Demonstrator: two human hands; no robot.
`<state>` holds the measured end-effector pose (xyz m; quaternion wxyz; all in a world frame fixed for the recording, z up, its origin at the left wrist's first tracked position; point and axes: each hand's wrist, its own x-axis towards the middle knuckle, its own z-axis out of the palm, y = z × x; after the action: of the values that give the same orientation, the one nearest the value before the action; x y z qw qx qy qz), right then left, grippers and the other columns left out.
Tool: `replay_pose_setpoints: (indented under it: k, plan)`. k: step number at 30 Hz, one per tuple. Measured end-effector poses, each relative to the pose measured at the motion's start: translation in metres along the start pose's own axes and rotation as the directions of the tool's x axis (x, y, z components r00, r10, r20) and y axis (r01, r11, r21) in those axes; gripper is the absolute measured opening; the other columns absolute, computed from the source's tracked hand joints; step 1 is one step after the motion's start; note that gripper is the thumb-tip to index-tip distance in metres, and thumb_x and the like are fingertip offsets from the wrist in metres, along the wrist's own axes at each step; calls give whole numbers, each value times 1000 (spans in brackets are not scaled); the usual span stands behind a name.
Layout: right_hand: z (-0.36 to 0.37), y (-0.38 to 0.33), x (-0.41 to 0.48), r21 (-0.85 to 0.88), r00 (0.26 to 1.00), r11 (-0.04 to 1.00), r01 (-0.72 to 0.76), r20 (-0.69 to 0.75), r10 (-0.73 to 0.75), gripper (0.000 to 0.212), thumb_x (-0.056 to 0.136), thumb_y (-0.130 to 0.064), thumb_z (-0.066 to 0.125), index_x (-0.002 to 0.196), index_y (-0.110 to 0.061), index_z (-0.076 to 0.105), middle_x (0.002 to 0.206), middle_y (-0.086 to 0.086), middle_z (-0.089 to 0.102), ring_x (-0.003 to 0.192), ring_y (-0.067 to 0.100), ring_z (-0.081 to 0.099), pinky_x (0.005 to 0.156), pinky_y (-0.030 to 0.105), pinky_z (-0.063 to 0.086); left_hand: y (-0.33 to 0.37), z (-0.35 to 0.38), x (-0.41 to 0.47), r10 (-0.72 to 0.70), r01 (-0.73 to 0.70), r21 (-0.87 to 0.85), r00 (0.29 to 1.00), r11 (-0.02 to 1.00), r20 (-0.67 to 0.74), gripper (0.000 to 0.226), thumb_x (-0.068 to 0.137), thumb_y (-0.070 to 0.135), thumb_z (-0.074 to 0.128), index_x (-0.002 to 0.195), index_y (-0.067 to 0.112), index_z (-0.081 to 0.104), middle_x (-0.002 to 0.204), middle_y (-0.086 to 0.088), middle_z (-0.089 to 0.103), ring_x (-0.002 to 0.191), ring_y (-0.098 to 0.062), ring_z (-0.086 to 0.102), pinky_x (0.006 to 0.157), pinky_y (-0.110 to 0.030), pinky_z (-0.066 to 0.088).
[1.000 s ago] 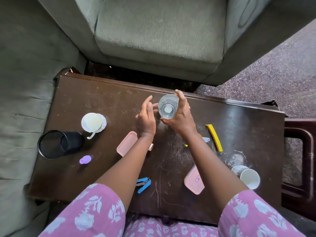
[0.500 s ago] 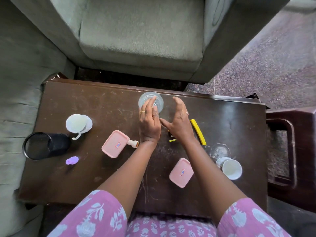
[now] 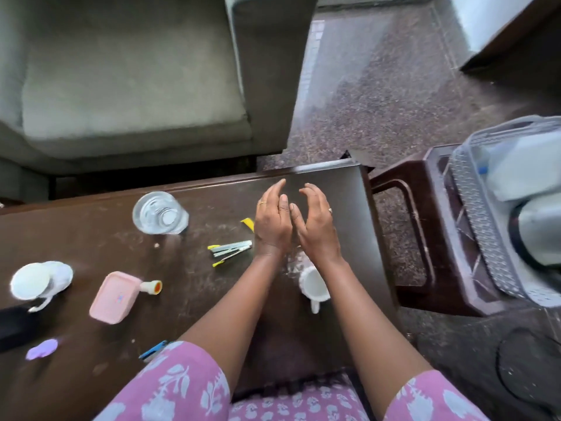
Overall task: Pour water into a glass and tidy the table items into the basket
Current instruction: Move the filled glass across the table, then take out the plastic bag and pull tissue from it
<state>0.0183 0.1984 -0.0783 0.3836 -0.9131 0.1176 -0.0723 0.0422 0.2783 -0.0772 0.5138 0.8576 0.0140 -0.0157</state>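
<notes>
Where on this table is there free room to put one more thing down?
Bare wood: left of the glass, along the far edge of the table; and right of the pink box, nearer than the silver stapler. Crowded: around the left hand and right hand, with stapler and white cup.

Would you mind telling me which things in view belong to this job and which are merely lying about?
Part of the job: glass holding water; basket; pink box; open stapler; white cup; purple piece; blue stapler.
Just lying about: armchair; brown stool under the basket; floor.
</notes>
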Motion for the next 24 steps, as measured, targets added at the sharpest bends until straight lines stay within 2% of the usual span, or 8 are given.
replay_pose_setpoints:
  k: [4,6,12,15,18,20,24]
  plan:
    - [-61,33,9,15,982,999,-48,-184,50,33,87,-9,60,115,8,55,125,24,54,118,35,51,102,39,38,49,59,1,37,-37,-5,992,999,119,34,95,5,41,128,4,49,132,-12,54,124,-25,46,103,-24,28]
    - [-93,50,14,15,956,997,-78,-283,79,30,86,-8,62,111,9,56,119,25,56,113,36,54,98,37,41,74,89,0,71,-70,-9,981,997,182,34,95,6,42,128,4,50,131,-13,54,123,-24,47,103,-25,30]
    - [-183,109,28,2,839,978,-207,-514,179,27,85,-8,62,107,8,58,115,26,57,109,35,56,94,30,40,147,180,-6,200,-188,-68,920,980,337,35,93,7,47,127,4,50,128,-13,57,119,-23,52,96,-16,30]
    - [-221,139,38,8,771,961,-278,-595,228,24,85,-8,61,104,6,60,115,24,58,108,33,57,91,26,40,177,222,-9,212,-198,-78,882,977,420,38,92,6,46,130,5,48,130,-12,56,121,-22,51,97,-20,32]
    - [-246,164,53,25,710,943,-332,-652,267,19,82,-4,61,98,5,60,110,22,59,105,32,57,91,33,42,202,254,-4,174,-179,-37,855,983,489,45,90,3,44,135,4,41,136,-12,50,126,-23,46,101,-24,30]
    - [-258,180,63,63,680,921,-384,-655,328,19,81,-3,61,98,5,60,110,22,58,104,33,56,89,32,39,219,274,2,97,-132,26,836,991,540,49,89,3,43,138,4,34,139,-15,46,128,-25,43,103,-27,29]
    - [-269,213,79,74,709,873,-483,-552,439,31,81,-7,60,111,1,54,125,21,48,112,35,49,91,33,35,242,304,10,-144,36,185,777,982,613,58,87,8,47,140,4,23,135,-21,46,123,-34,45,95,-35,36]
